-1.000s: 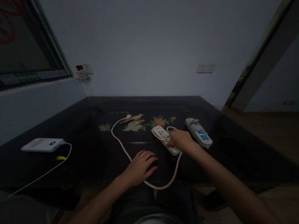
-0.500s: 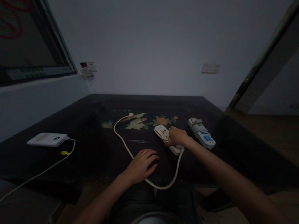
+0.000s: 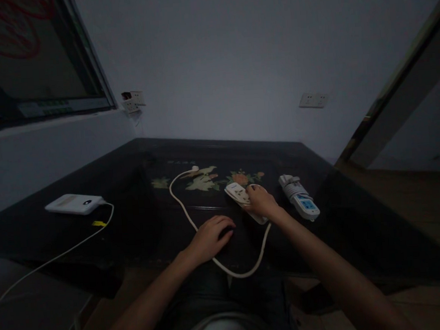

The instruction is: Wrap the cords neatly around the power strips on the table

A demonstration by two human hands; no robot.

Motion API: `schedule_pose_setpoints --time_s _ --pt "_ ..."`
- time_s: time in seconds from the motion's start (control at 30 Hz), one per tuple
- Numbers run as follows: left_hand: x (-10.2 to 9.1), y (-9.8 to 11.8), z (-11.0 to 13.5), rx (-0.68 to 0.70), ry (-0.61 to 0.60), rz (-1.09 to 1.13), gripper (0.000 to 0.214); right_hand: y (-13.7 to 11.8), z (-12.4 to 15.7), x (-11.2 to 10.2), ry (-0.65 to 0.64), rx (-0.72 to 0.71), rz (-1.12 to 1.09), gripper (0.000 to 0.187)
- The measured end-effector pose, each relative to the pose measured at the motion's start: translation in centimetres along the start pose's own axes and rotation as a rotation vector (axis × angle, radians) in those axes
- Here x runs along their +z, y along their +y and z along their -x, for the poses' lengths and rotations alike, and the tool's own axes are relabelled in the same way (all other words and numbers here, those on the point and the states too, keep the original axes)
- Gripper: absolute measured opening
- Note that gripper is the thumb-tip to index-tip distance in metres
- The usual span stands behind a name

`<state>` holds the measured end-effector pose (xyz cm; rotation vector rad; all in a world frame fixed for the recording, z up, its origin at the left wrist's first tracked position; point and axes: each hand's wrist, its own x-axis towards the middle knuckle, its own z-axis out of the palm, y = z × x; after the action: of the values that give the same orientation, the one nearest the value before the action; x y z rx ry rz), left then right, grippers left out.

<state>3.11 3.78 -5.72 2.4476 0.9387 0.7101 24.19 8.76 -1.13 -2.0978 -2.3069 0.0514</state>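
A white power strip (image 3: pixel 236 191) lies slanted on the dark table, its far sockets showing. My right hand (image 3: pixel 262 202) grips it from above, thumb at its left side, hiding the middle and part of the near end. From that near end a white cord (image 3: pixel 261 250) loops towards me, passes beneath my left hand and runs back to its plug (image 3: pixel 194 169) on the painted flowers. My left hand (image 3: pixel 212 236) rests palm down over the cord, fingers slightly bent and thumb apart; it does not grasp the cord.
Right of my right hand lies a second power strip (image 3: pixel 306 208) with blue sockets, its grey cord wrapped round it. A white device (image 3: pixel 74 204) with a thin cable sits at the left of the table (image 3: pixel 141 231). Wall sockets (image 3: pixel 313 100) are behind.
My right hand has shifted slightly on the power strip and its fingers sit differently. The fingers of my left hand have drawn closer together. The view has moved slightly.
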Motion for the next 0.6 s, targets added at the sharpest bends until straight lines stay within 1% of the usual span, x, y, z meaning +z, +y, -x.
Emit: schedule_pose_setpoints --time_s 0.1,0.17,0.27,0.3,0.37,0.47,0.53,0.6 --pt "0.0 0.0 0.0 -0.009 0.0 0.006 0.023 -0.5 0.1 0.2 -0.012 0.016 0.001 0.064" --pt "0.0 -0.1 0.1 -0.017 0.002 0.016 0.023 -0.5 0.0 0.4 -0.023 0.018 -0.008 0.069" --pt "-0.1 -0.1 0.0 -0.049 0.03 0.074 0.022 0.1 -0.2 0.5 -0.03 0.016 -0.036 0.069" --pt "-0.2 -0.1 -0.1 -0.065 0.045 0.105 0.022 0.4 -0.2 0.5 -0.016 0.017 -0.076 0.068" --pt "-0.5 0.3 -0.5 -0.097 0.082 0.181 0.023 0.9 -0.3 0.3 0.068 -0.001 -0.253 0.066" --pt "-1.4 1.6 -2.0 -0.13 0.146 0.337 0.028 0.8 0.1 -0.7 0.305 -0.047 -0.688 0.064" --pt "-2.3 3.0 -3.5 -0.115 0.2 0.453 0.036 0.0 0.5 -2.1 0.439 -0.075 -0.938 0.067" --pt "-3.2 4.6 -5.1 -0.059 0.252 0.522 0.049 -1.1 1.0 -4.0 0.542 -0.113 -1.118 0.068"
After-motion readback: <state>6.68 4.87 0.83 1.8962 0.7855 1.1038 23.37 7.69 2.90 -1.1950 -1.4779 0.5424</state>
